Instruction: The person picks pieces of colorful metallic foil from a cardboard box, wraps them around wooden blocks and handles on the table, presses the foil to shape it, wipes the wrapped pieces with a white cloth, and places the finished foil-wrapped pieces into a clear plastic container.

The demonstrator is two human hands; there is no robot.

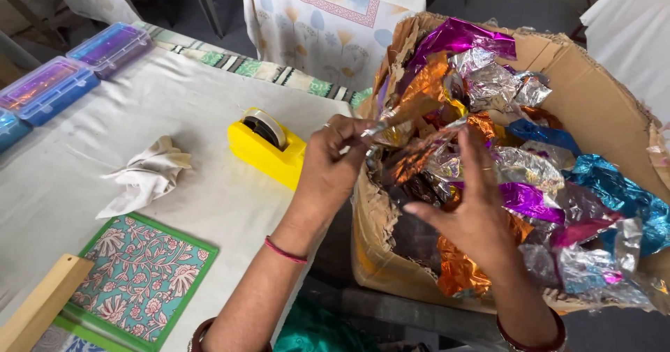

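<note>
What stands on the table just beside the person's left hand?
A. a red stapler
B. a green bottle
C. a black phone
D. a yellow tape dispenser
D: a yellow tape dispenser stands on the cloth-covered table right next to the left hand, which pinches foil from the cardboard box.

1. One cardboard box of crumpled foil sheets, too many to count;
2. One yellow tape dispenser;
3. Three clear plastic cases;
4. One crumpled cloth;
5. Two hands.
</note>
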